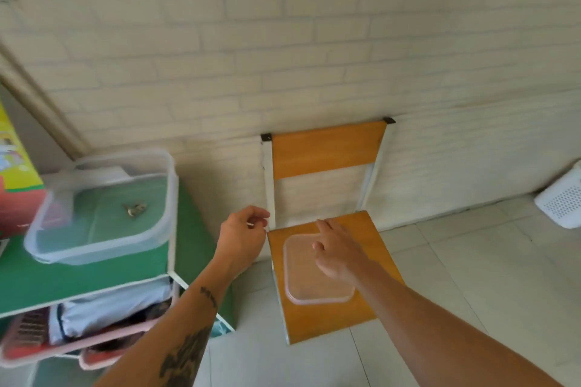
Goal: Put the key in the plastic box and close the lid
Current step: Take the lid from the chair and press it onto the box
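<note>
The right hand, fingers spread and empty, hovers directly over the clear square plastic lid on the orange wooden chair seat. The left hand is loosely curled, apparently empty. The small metal key already lies inside the clear plastic box, well left of both hands.

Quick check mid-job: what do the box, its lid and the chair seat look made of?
Box: clear, faintly frosted plastic; the green shelf top and the key show through it. Lid: the same translucent plastic with a pinkish rim; the seat colour shows through. Chair seat: smooth orange-brown wood or laminate, likely varnished; too blurred to say which.
</note>
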The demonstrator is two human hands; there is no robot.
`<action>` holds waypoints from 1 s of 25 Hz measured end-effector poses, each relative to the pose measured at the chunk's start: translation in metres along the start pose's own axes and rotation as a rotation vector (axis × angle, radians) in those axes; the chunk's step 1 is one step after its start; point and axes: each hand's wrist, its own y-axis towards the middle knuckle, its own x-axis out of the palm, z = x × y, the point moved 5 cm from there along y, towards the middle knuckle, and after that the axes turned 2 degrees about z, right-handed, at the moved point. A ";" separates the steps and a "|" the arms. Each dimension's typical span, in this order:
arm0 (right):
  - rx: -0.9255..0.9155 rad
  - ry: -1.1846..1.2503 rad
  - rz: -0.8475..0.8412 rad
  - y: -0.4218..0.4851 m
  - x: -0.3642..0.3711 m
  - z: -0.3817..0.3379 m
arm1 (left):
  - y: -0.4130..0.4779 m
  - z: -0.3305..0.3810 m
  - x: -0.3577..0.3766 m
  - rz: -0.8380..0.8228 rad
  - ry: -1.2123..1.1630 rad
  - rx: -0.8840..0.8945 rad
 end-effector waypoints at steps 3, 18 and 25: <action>0.009 -0.016 -0.064 0.003 0.020 0.045 | -0.007 -0.030 0.059 -0.053 0.128 -0.077; 0.195 0.007 -0.130 0.078 0.181 0.195 | 0.050 -0.205 0.248 -0.205 0.756 -0.051; 0.278 0.065 -0.059 0.097 0.224 0.207 | 0.065 -0.243 0.272 -0.159 0.753 -0.068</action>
